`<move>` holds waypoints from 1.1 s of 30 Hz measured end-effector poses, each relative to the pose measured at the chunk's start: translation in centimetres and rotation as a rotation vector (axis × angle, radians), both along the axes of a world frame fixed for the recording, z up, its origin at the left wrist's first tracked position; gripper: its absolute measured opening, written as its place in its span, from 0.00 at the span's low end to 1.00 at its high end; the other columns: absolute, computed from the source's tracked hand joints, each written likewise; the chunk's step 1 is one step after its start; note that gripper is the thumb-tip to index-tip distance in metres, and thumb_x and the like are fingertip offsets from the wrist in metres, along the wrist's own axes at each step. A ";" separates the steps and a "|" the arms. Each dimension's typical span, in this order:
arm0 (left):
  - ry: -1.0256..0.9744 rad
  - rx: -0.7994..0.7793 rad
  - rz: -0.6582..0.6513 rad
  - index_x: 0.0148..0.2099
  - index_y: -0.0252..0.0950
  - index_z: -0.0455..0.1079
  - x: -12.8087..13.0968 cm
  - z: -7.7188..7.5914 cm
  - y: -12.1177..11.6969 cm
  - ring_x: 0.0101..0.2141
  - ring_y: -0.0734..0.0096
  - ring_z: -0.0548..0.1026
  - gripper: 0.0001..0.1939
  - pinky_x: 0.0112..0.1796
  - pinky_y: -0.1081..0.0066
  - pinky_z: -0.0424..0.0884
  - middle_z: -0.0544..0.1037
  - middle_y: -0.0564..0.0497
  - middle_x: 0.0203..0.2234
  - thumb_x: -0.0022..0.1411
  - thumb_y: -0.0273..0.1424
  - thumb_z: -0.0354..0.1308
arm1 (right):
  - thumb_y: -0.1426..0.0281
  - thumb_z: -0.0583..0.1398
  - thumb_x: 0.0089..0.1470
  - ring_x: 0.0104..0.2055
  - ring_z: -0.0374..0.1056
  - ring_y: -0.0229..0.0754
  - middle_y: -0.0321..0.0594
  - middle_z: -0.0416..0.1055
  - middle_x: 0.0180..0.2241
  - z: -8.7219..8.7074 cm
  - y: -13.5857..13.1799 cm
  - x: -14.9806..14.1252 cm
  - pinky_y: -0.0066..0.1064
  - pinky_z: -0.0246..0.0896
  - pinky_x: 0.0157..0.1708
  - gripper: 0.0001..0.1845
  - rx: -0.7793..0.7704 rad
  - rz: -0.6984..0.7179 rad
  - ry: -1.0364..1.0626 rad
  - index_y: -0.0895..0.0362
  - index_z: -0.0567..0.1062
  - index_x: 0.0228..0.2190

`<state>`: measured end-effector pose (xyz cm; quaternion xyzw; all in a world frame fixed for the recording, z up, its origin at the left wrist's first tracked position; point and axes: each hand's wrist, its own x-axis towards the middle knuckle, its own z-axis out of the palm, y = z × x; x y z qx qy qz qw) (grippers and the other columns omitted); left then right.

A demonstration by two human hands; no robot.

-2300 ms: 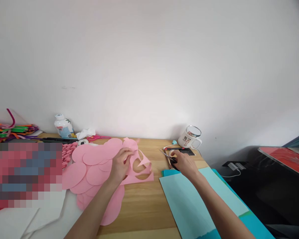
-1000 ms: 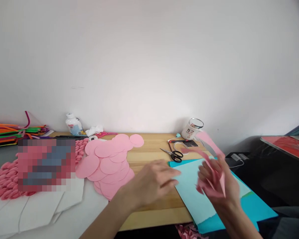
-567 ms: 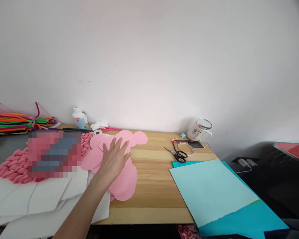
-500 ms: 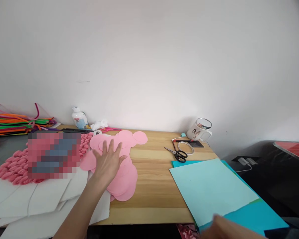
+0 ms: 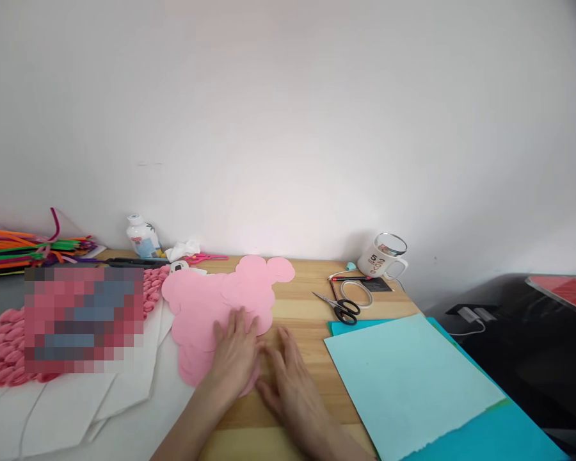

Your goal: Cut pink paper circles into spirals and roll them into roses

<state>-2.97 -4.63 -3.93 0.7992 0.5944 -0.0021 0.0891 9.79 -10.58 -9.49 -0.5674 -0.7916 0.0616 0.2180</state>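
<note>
Overlapping pink paper circles (image 5: 204, 314) lie in a loose pile on the wooden table (image 5: 249, 442). My left hand (image 5: 235, 352) rests flat on the lower right of the pile, fingers spread. Just right of it, my right hand (image 5: 292, 384) is low at the tabletop by the pile's edge, with its fingers apart and nothing held. Its thumb side is very near the paper; whether it touches I cannot tell.
White sheets (image 5: 110, 410) and a pink braided piece (image 5: 4, 346), partly pixelated, lie left. Colourful pipe cleaners (image 5: 29, 250) and a white bottle (image 5: 144, 237) stand behind. Rightward are black-handled scissors (image 5: 343, 310), a coiled cable (image 5: 358, 294), a mug (image 5: 381, 256) and light blue paper (image 5: 408, 378).
My left hand has moved down and right over the pink circles. My right hand has come in from the lower right to the pile's side. The circles lie closer together.
</note>
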 end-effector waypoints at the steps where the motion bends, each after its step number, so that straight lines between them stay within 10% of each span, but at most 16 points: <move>1: -0.063 0.044 -0.022 0.61 0.37 0.59 -0.2 0.1 0.2 0.61 0.51 0.53 0.24 0.56 0.48 0.53 0.56 0.39 0.62 0.64 0.29 0.43 | 0.77 0.60 0.46 0.61 0.49 0.65 0.65 0.53 0.60 0.1 -0.3 1.0 0.51 0.62 0.52 0.27 0.015 -0.043 -0.009 0.63 0.66 0.50; 7: 0.047 0.222 0.382 0.63 0.32 0.56 -2.9 0.5 1.1 0.60 0.31 0.46 0.26 0.50 0.36 0.49 0.52 0.29 0.61 0.65 0.36 0.44 | 0.69 0.59 0.52 0.64 0.42 0.64 0.55 0.56 0.59 -0.3 -2.1 7.3 0.64 0.46 0.55 0.20 0.238 -0.162 -0.168 0.55 0.68 0.48; 14: 0.001 0.075 0.292 0.62 0.31 0.56 0.6 -1.9 -0.4 0.61 0.32 0.44 0.26 0.54 0.40 0.45 0.49 0.29 0.63 0.65 0.36 0.44 | 0.58 0.48 0.58 0.61 0.47 0.72 0.56 0.59 0.56 -3.1 -3.2 11.6 0.74 0.48 0.43 0.22 0.105 -0.570 -0.155 0.53 0.65 0.51; 20: -0.234 0.077 0.211 0.62 0.32 0.55 1.3 -1.1 0.8 0.62 0.40 0.45 0.29 0.54 0.51 0.56 0.51 0.34 0.63 0.64 0.41 0.42 | 0.58 0.44 0.60 0.61 0.46 0.71 0.58 0.58 0.55 -2.1 -2.6 11.3 0.75 0.47 0.43 0.22 0.187 -0.524 -0.102 0.54 0.65 0.49; 26: 0.050 0.257 0.480 0.62 0.24 0.55 -4.8 1.1 5.2 0.59 0.30 0.49 0.30 0.52 0.44 0.51 0.54 0.22 0.59 0.65 0.39 0.41 | 0.64 0.49 0.60 0.63 0.45 0.61 0.53 0.59 0.56 3.0 6.3 9.8 0.58 0.50 0.53 0.18 0.139 -0.212 -0.047 0.55 0.66 0.49; 33: 0.076 0.254 0.310 0.58 0.23 0.60 -2.8 -1.3 4.5 0.58 0.36 0.56 0.29 0.52 0.48 0.52 0.60 0.25 0.57 0.63 0.41 0.45 | 0.59 0.48 0.61 0.61 0.48 0.60 0.52 0.54 0.59 4.8 18.4 5.0 0.55 0.52 0.50 0.24 -0.116 -0.138 -0.068 0.51 0.59 0.56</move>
